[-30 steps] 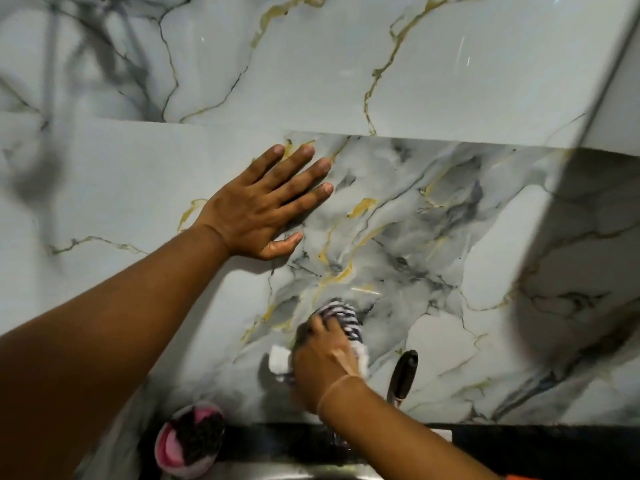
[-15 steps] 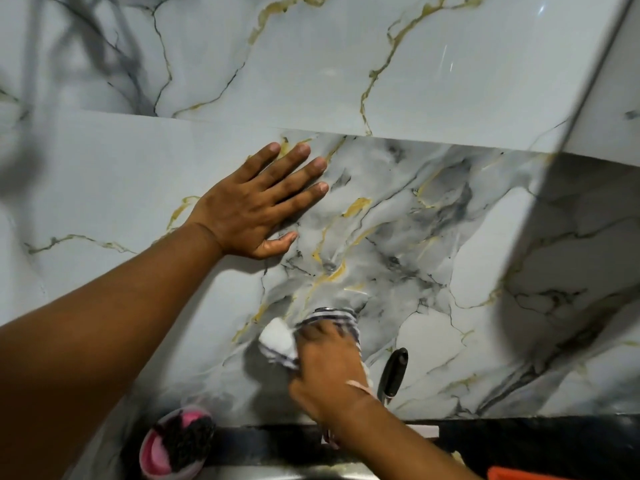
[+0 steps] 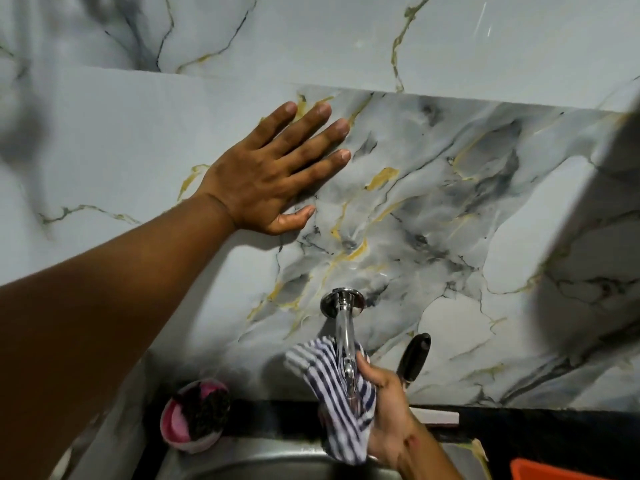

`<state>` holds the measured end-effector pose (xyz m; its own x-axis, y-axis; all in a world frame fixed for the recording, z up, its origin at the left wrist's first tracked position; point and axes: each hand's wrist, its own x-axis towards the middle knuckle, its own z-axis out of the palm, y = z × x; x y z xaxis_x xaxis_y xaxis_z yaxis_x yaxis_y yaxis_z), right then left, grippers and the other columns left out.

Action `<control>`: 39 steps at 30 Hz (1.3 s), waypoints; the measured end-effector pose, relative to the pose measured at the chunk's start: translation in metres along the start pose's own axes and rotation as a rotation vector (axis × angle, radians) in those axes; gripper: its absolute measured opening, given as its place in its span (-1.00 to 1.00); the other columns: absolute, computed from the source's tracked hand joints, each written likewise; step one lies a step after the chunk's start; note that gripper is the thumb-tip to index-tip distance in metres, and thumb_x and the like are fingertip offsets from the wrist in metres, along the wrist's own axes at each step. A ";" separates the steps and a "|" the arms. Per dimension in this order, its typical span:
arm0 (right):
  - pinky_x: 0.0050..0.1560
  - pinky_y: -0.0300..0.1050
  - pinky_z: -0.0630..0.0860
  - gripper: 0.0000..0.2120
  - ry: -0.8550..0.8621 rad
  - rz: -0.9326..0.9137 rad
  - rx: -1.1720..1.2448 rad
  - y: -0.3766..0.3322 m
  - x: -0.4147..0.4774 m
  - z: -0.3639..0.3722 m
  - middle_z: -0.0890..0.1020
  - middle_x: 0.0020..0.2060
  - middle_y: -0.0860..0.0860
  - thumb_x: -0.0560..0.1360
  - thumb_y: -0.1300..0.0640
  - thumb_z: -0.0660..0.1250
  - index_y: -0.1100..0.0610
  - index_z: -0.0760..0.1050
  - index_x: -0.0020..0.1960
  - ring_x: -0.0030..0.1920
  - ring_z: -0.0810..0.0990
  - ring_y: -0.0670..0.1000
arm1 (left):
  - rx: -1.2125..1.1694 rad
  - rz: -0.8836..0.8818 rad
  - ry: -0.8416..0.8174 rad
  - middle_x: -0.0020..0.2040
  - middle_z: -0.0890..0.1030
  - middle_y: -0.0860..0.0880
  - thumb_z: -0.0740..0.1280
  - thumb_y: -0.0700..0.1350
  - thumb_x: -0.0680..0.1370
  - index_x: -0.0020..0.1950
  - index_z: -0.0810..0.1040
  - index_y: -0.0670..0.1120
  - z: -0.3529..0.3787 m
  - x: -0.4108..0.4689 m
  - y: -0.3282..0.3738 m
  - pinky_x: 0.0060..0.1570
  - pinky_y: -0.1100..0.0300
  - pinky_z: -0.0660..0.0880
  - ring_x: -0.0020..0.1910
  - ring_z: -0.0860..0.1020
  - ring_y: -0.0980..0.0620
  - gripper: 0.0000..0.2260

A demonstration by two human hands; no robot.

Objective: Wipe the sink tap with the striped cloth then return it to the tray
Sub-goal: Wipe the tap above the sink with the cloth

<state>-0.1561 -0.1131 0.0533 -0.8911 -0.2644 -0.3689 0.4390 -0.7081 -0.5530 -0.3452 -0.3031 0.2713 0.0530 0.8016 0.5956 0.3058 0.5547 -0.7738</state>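
Observation:
A chrome sink tap (image 3: 343, 320) comes out of the marble wall through a round flange and runs down toward the sink. The blue-and-white striped cloth (image 3: 334, 393) is wrapped around the tap's lower end. My right hand (image 3: 388, 414) grips the cloth there, thumb on the spout. My left hand (image 3: 273, 171) lies flat on the wall above and to the left, fingers spread, holding nothing. The tap's outlet is hidden by the cloth. No tray is clearly in view.
A black lever handle (image 3: 414, 356) sticks up just right of the tap. A pink bowl with a dark scrubber (image 3: 195, 415) sits on the left by the steel sink rim (image 3: 263, 455). An orange object (image 3: 575, 470) shows at the bottom right.
My right hand has slid the cloth down from the tap's wall flange to its lower end, and the flange and upper spout are now uncovered. My left hand stays on the wall.

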 end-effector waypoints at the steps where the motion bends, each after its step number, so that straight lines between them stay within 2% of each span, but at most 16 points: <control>1: 0.04 0.11 0.63 -0.48 -0.023 -0.003 -0.014 0.002 -0.003 -0.005 0.69 0.11 0.30 0.44 0.00 0.43 0.31 0.56 0.28 0.07 0.70 0.26 | 0.005 0.000 -0.002 0.64 0.24 -0.20 0.08 0.22 0.60 0.66 0.17 -0.09 0.000 -0.001 0.000 0.59 -0.20 0.05 0.62 0.20 -0.29 -0.31; 6: -0.06 0.10 0.67 -0.44 0.004 -0.018 0.017 -0.027 0.019 0.016 0.73 -0.01 0.29 0.50 -0.13 0.30 0.31 0.58 0.25 -0.08 0.73 0.26 | 0.004 -0.002 -0.005 0.65 0.23 -0.19 0.10 0.22 0.60 0.67 0.15 -0.09 0.000 0.001 0.001 0.61 -0.19 0.02 0.63 0.19 -0.29 -0.31; 9: 0.05 0.08 0.65 -0.51 0.096 -0.041 -0.009 -0.020 0.014 0.014 0.71 0.07 0.29 0.59 -0.08 0.20 0.29 0.58 0.27 0.05 0.71 0.23 | 0.008 -0.005 0.000 0.65 0.23 -0.20 0.11 0.21 0.60 0.67 0.15 -0.09 0.001 0.000 0.000 0.60 -0.20 0.04 0.63 0.18 -0.30 -0.30; 11: 0.03 -0.12 0.66 -0.52 0.213 -0.073 -0.219 -0.002 -0.003 -0.001 0.71 0.03 0.34 0.71 0.08 0.06 0.34 0.68 0.08 0.06 0.73 0.10 | 0.007 -0.007 0.001 0.65 0.23 -0.20 0.10 0.21 0.60 0.66 0.16 -0.09 0.001 0.000 0.001 0.59 -0.22 0.07 0.62 0.19 -0.30 -0.31; 13: 0.14 -0.28 0.54 -0.66 0.486 -0.210 -0.519 0.019 -0.018 -0.003 0.67 0.13 0.32 0.67 0.16 0.15 0.26 0.69 0.05 0.19 0.66 0.01 | 0.005 -0.006 -0.006 0.64 0.25 -0.20 0.10 0.21 0.59 0.66 0.18 -0.10 0.001 0.000 0.001 0.58 -0.23 0.10 0.62 0.21 -0.30 -0.31; 15: 0.15 -0.42 0.47 -0.83 0.540 -0.486 -0.645 0.030 -0.033 0.028 0.68 0.17 -0.18 0.52 -0.09 0.31 -0.23 0.62 0.06 0.23 0.58 -0.23 | 0.017 -0.001 -0.007 0.64 0.25 -0.21 0.10 0.21 0.59 0.65 0.19 -0.10 0.001 0.001 -0.001 0.58 -0.24 0.11 0.61 0.21 -0.30 -0.31; 17: 0.11 -0.64 0.38 -0.77 0.439 -0.640 -0.952 0.027 -0.034 0.052 0.56 0.15 -0.52 0.54 -0.20 0.26 -0.47 0.46 0.16 0.19 0.47 -0.50 | 0.013 0.001 0.000 0.64 0.26 -0.21 0.12 0.21 0.59 0.66 0.19 -0.10 0.000 0.002 0.000 0.58 -0.23 0.09 0.61 0.21 -0.30 -0.31; 20: 0.53 -0.17 0.24 -0.51 0.417 -0.833 -1.518 0.003 -0.020 0.075 0.35 0.52 -0.11 0.59 0.03 0.27 -0.03 0.31 0.50 0.53 0.24 -0.13 | 0.013 -0.002 -0.003 0.64 0.24 -0.21 0.11 0.22 0.59 0.66 0.15 -0.10 0.001 0.001 0.002 0.58 -0.23 0.08 0.61 0.20 -0.31 -0.29; 24: 0.53 0.06 0.26 -0.43 0.436 -0.827 -2.061 0.024 -0.035 0.054 0.38 0.51 0.04 0.43 0.11 0.23 0.10 0.42 0.44 0.55 0.16 0.10 | 0.028 -0.010 0.009 0.65 0.22 -0.21 0.10 0.23 0.58 0.67 0.11 -0.09 0.004 0.000 0.000 0.58 -0.23 0.07 0.62 0.19 -0.30 -0.28; 26: 0.46 0.08 0.22 -0.55 0.339 -0.876 -2.239 0.049 -0.050 0.036 0.56 0.37 0.05 0.59 0.12 0.01 0.09 0.61 0.27 0.50 0.17 0.14 | 0.013 -0.006 0.007 0.65 0.22 -0.21 0.10 0.22 0.59 0.67 0.12 -0.09 0.003 0.000 0.002 0.58 -0.23 0.09 0.62 0.19 -0.30 -0.29; 28: 0.45 0.08 0.05 -0.43 0.279 -0.798 -2.417 0.052 -0.049 0.032 0.64 0.27 0.00 0.65 0.20 -0.13 0.07 0.69 0.14 0.49 0.24 0.13 | 0.004 0.000 0.000 0.65 0.23 -0.21 0.10 0.21 0.59 0.67 0.13 -0.09 0.002 0.000 0.002 0.58 -0.24 0.11 0.62 0.19 -0.30 -0.30; 30: 0.51 0.16 -0.12 -0.56 0.282 -0.727 -2.693 0.038 -0.045 0.050 0.62 0.31 0.00 0.59 0.16 0.02 0.08 0.67 0.17 0.48 0.36 0.15 | 0.002 -0.002 -0.002 0.65 0.22 -0.20 0.10 0.21 0.59 0.67 0.13 -0.09 0.001 0.000 0.002 0.58 -0.24 0.11 0.62 0.20 -0.30 -0.30; 33: 0.48 0.25 -0.42 -0.52 0.229 -0.427 -2.847 0.014 -0.028 0.081 0.41 0.46 0.22 0.53 0.07 0.21 0.26 0.45 0.38 0.56 0.11 0.29 | 0.007 -0.009 0.002 0.65 0.22 -0.20 0.09 0.22 0.59 0.67 0.12 -0.09 0.001 0.000 0.001 0.58 -0.23 0.09 0.63 0.19 -0.29 -0.29; 36: 0.53 0.27 -0.22 -0.60 0.081 -0.324 -2.947 0.016 -0.034 0.070 0.49 0.40 0.22 0.52 -0.01 0.30 0.22 0.60 0.23 0.54 0.18 0.30 | 0.014 0.000 0.014 0.65 0.22 -0.21 0.08 0.22 0.60 0.67 0.12 -0.09 0.000 0.001 0.000 0.57 -0.23 0.10 0.62 0.20 -0.30 -0.29; 38: 0.51 0.03 0.13 -0.61 -0.024 -0.187 -2.978 0.023 -0.050 0.049 0.69 0.20 -0.05 0.35 -0.23 0.42 0.01 0.74 0.01 0.38 0.52 0.02 | 0.007 -0.001 0.012 0.64 0.23 -0.21 0.09 0.22 0.60 0.67 0.15 -0.10 -0.001 0.001 0.001 0.57 -0.23 0.12 0.62 0.21 -0.30 -0.30; 39: 0.44 -0.15 0.23 -0.61 -0.055 -0.288 -2.976 0.024 -0.053 0.042 0.71 0.11 -0.19 0.25 -0.30 0.47 -0.09 0.75 -0.05 0.27 0.60 -0.15 | 0.007 -0.001 0.011 0.64 0.24 -0.21 0.10 0.22 0.60 0.66 0.16 -0.10 -0.001 0.001 0.001 0.57 -0.23 0.12 0.62 0.21 -0.30 -0.30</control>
<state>-0.1035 -0.1434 0.0909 -0.8865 -0.4016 -0.2299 -0.4626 0.7816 0.4184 -0.3443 -0.3022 0.2714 0.0632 0.7986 0.5985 0.2990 0.5570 -0.7748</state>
